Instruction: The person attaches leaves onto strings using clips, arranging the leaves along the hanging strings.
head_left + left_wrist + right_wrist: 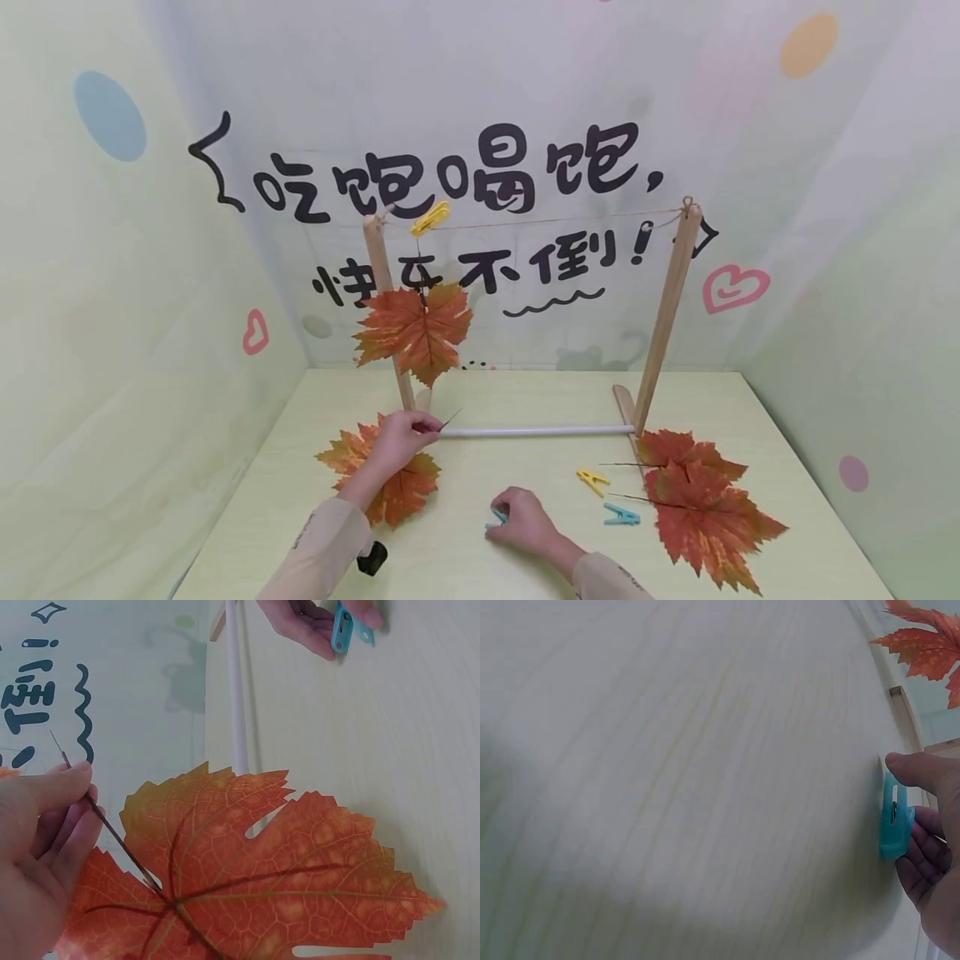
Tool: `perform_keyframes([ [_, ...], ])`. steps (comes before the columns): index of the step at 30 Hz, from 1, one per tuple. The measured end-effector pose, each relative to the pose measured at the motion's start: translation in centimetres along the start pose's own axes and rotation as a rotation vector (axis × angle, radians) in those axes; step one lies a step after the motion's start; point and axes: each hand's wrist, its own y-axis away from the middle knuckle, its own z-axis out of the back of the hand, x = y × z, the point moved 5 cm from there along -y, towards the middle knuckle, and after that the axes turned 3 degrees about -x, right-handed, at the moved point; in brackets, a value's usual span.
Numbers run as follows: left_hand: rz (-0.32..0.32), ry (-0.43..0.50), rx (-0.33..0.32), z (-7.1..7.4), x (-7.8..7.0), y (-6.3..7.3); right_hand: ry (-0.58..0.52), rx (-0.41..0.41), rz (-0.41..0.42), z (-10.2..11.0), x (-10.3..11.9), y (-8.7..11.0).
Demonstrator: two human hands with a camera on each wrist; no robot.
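My left hand (429, 427) pinches the thin stem (105, 819) of an orange maple leaf (384, 482) that lies on the pale table (465, 567); the left wrist view shows the leaf (262, 877) spread below the thumb. Nearer to me, my right hand (502, 515) grips a teal clothespin (496, 519) against the tabletop, seen up close as the teal clothespin (894, 821) between thumb and fingers (928, 851). Behind stands a wooden frame (667, 308) with a string, where a yellow clothespin (429, 218) holds a hanging maple leaf (415, 331).
A white rod (536, 431) joins the frame's feet. To the right lie a yellow clothespin (592, 480), another teal clothespin (621, 516) and a pile of maple leaves (697, 504). Printed backdrop walls close in on three sides.
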Motion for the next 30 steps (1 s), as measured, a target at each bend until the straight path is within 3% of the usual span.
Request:
perform_keyframes([
  [6, 0.01, 0.018, 0.013, -0.2, -0.2, 0.1, 0.021, 0.011, -0.007, 0.1, 0.0, -0.1],
  [12, 0.014, 0.04, 0.013, -0.2, -0.6, -0.1, -0.067, 0.024, 0.006, 1.1, 0.0, -0.3],
  [18, -0.011, 0.054, 0.029, 0.0, -1.9, -0.4, -0.144, 0.002, 0.044, 3.5, 0.8, -1.1],
  [30, -0.065, 0.065, 0.006, 0.5, -5.7, -1.6, -0.191, -0.06, 0.113, 9.3, 3.6, -3.0],
])
